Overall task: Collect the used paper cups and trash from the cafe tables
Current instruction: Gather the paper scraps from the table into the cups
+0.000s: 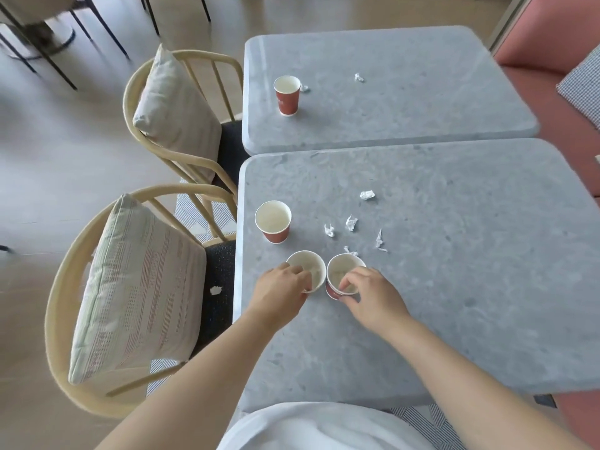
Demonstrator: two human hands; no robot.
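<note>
Grey near tabletop (454,303) — left hand (279,289) grips the left cup (312,266) at its rim, right hand (370,295) pinches the right cup (339,271) likewise. Third cup (272,220) stands just beyond — crumpled paper scraps (351,223) lie to its right.

Head view of two grey benches set edge to edge, the near bench (454,287) and the far bench (406,102). The left hand (279,287) grips the rim of the left cup (311,266), and the right hand (370,297) pinches the rim of the right cup (339,271). These two red paper cups stand side by side near the bench's left edge. A third cup (273,222) stands upright just beyond them, with crumpled paper scraps (351,223) scattered to its right. The far bench carries a fourth cup (287,95) and two small scraps (359,77). Two cushioned chairs (65,287) stand along the left side, and one scrap (215,290) lies on the nearer seat.
</note>
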